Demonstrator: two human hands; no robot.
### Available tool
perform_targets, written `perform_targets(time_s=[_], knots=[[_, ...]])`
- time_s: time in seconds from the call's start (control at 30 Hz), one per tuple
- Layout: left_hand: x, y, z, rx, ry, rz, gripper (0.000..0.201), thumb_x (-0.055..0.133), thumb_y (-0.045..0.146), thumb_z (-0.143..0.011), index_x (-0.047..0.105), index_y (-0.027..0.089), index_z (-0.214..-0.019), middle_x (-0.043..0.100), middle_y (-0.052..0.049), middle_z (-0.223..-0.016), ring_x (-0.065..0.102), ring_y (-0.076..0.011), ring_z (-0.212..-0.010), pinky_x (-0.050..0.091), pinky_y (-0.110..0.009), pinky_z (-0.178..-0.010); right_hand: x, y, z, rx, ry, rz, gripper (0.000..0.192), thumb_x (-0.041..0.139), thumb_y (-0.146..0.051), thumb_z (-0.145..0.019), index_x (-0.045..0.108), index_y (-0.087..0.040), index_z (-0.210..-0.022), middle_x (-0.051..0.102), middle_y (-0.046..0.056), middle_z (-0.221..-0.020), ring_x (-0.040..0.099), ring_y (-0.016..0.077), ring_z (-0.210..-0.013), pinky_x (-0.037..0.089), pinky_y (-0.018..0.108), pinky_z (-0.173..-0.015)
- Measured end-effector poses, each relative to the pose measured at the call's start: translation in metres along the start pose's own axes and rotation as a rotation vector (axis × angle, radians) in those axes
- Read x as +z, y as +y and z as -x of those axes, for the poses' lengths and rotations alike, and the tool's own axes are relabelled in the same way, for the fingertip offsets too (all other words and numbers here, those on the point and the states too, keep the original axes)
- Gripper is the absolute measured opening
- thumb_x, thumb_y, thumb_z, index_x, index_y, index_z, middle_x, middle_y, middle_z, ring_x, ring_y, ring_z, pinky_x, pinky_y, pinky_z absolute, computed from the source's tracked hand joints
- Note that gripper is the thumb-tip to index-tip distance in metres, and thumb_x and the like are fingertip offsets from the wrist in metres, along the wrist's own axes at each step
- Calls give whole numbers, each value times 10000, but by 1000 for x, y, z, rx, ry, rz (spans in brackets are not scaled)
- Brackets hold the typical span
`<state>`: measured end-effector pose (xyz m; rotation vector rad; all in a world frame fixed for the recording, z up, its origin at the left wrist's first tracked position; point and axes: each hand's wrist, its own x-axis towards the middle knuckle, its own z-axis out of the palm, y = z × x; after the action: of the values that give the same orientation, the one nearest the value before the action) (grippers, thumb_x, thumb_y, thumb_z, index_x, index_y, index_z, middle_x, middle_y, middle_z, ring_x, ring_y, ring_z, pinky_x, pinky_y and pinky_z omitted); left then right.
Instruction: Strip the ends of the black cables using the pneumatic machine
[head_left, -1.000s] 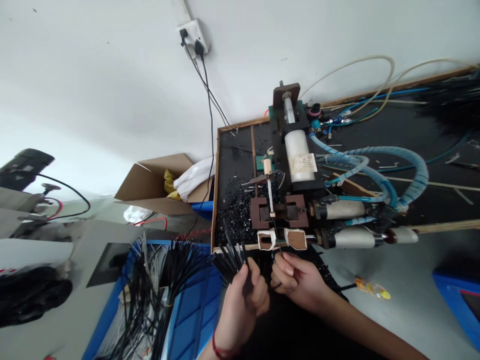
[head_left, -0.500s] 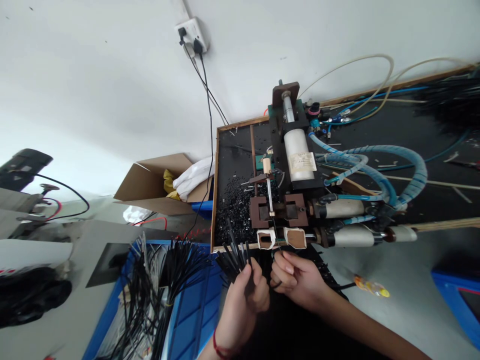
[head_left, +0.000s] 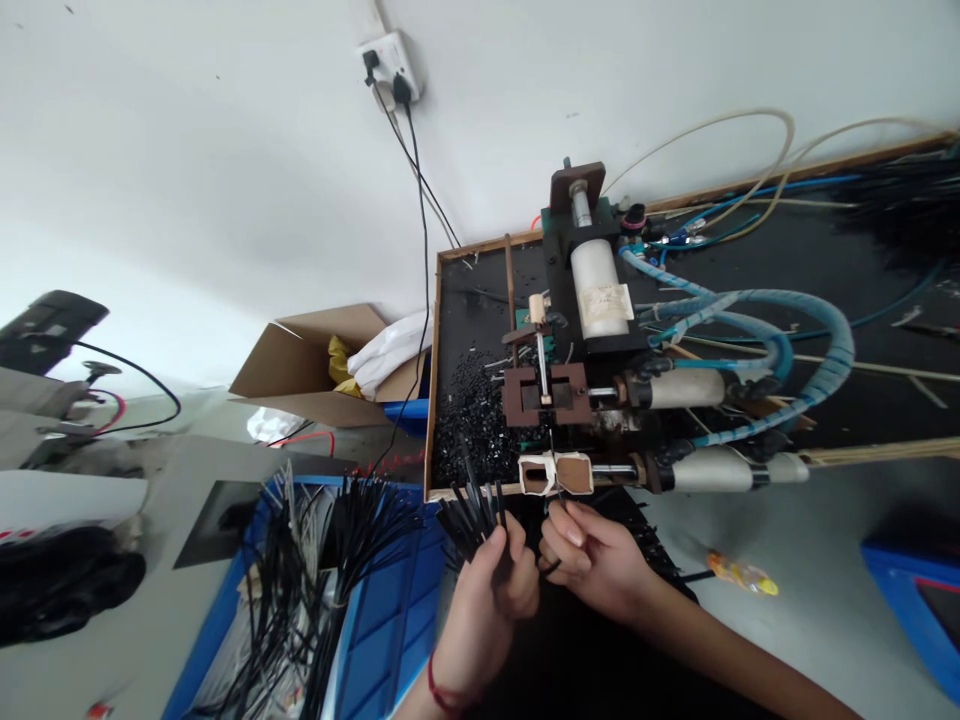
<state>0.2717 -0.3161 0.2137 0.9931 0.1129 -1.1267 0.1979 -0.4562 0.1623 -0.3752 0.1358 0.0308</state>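
Note:
My left hand (head_left: 501, 578) is closed around a bundle of black cables (head_left: 472, 515), their ends fanned upward. Beside it, my right hand (head_left: 589, 555) pinches one black cable (head_left: 557, 490). That cable runs up between two white-edged clamp pads (head_left: 575, 474), which are pressed together on it. Above the pads, the cable's end reaches toward the brown jaws (head_left: 517, 398) of a pneumatic wire stripping machine (head_left: 600, 290). The jaws are closed together beneath a thin metal rod, and whether they touch the cable I cannot tell.
Black cut-off bits (head_left: 469, 420) cover the tray left of the machine. A blue crate (head_left: 390, 620) with more cable bundles stands at lower left, a cardboard box (head_left: 300, 350) behind it. Blue air hoses (head_left: 836, 340) loop on the right. A yellow-handled screwdriver (head_left: 742, 573) is at right.
The clamp pads have come together on the cable and the brown jaws have closed. The machine's upper carriage has shifted slightly away from my hands. Both hands stay almost still.

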Motion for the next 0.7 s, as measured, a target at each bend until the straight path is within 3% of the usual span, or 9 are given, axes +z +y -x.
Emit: perform_targets(time_s=[0.17, 0.3, 0.4, 0.53, 0.6, 0.67, 0.7], knots=[[1, -2, 1, 12, 15, 5, 480, 792, 619, -872, 507, 235, -829, 229, 146, -508, 56, -92, -484, 142, -244, -484, 0, 0, 1, -51, 41, 225, 535, 591, -657, -982, 394, -259, -685, 288, -92, -510, 173, 134, -474, 196, 299, -492], [1, -4, 2, 17, 26, 2, 429, 792, 584, -896, 542, 236, -924, 240, 156, -503, 49, -95, -477, 139, -238, -478, -4, 0, 1, -119, 101, 571, 553, 531, -657, -1030, 526, -237, -671, 435, -48, -553, 327, 149, -518, 249, 315, -547], [1, -6, 2, 39, 24, 11, 434, 794, 593, -886, 544, 244, -949, 247, 158, -486, 47, -97, -462, 133, -241, -468, -10, 0, -2, -148, 151, 900, 498, 649, -537, -1017, 579, -220, -639, 530, -12, -622, 436, 169, -606, 290, 324, -621], [1, -7, 3, 56, 28, 36, 453, 806, 598, -865, 518, 252, -920, 258, 155, -485, 49, -102, -460, 146, -253, -465, -19, 5, -6, -197, 260, 1274, 403, 788, -354, -917, 541, -233, -622, 506, -15, -652, 460, 195, -661, 330, 331, -679], [0, -8, 3, 49, 35, 39, 467, 812, 609, -855, 518, 250, -910, 255, 157, -478, 47, -100, -454, 137, -257, -460, -21, 7, -6, -233, 308, 1411, 287, 760, -315, -923, 592, -237, -705, 572, 16, -728, 523, 229, -724, 389, 355, -735], [1, -8, 3, 36, 43, 33, 481, 825, 605, -849, 507, 245, -869, 252, 156, -474, 52, -94, -450, 135, -260, -459, -22, 7, -6, -276, 315, 1519, 99, 705, -310, -958, 679, -230, -905, 680, 85, -908, 604, 294, -875, 445, 429, -851], [1, -8, 3, 30, 47, 27, 489, 833, 596, -851, 495, 243, -843, 253, 155, -478, 56, -90, -453, 138, -259, -462, -21, 6, -5, -298, 296, 1562, 109, 669, -313, -981, 698, -222, -1033, 711, 123, -1021, 624, 329, -965, 454, 479, -916]])
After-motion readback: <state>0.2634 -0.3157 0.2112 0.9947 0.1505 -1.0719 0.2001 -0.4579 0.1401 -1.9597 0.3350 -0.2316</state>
